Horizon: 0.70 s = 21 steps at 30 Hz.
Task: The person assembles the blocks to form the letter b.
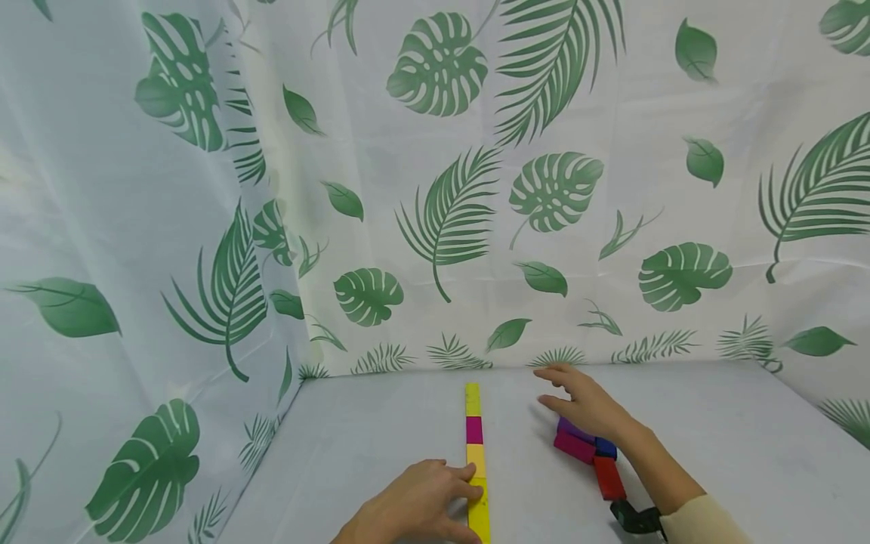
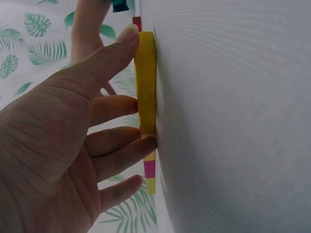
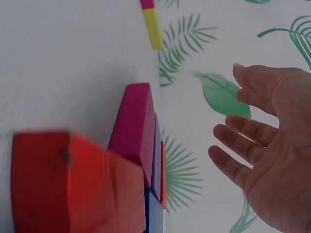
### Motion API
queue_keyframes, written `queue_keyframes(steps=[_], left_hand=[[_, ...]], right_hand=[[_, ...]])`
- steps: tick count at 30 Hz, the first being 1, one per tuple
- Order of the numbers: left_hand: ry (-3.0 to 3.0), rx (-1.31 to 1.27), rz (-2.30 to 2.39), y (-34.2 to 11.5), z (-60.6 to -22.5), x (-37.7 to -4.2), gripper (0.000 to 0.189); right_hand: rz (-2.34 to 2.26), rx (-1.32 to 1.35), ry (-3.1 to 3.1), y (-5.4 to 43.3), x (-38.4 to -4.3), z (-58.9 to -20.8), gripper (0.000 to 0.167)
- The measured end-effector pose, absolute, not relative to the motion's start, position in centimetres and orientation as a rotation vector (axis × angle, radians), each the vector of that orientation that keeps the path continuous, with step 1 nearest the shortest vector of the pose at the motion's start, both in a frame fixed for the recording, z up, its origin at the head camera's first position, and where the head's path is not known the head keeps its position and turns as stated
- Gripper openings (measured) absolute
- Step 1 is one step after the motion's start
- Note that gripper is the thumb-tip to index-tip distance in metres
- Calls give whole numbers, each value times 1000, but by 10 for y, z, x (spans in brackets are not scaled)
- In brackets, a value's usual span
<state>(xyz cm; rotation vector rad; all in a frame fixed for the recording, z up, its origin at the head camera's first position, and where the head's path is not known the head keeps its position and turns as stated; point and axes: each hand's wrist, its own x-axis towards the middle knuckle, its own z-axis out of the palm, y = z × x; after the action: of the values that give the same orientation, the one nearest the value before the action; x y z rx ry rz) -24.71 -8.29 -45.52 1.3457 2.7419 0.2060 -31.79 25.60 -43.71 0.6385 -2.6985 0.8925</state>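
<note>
A straight row of blocks runs away from me across the table. Its nearest piece is a yellow block [image 1: 479, 521], then come a paler yellow block [image 1: 476, 455], a magenta block [image 1: 474, 430] and a far yellow block [image 1: 472, 399]. My left hand [image 1: 416, 502] touches the row's left side, thumb at the near block's end and fingers spread along it. My right hand [image 1: 590, 404] hovers with loose fingers and holds nothing. Beneath and beside it lie a purple block [image 1: 573, 429], another magenta block [image 1: 574, 447], a blue block [image 1: 606, 449] and a red block [image 3: 77, 179].
The white tabletop [image 1: 381, 415] carries both groups of blocks. Leaf-printed curtains [image 1: 448, 317] stand behind it and along the left side. A dark device [image 1: 635, 517] sits by the right sleeve [image 1: 703, 521], close to the red block.
</note>
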Motion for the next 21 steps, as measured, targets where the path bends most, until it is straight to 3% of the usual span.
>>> queue_keyframes(steps=[21], left_hand=[[2733, 1308, 212, -82, -453, -246, 61]], right_hand=[[974, 749, -2931, 296, -301, -434, 47]])
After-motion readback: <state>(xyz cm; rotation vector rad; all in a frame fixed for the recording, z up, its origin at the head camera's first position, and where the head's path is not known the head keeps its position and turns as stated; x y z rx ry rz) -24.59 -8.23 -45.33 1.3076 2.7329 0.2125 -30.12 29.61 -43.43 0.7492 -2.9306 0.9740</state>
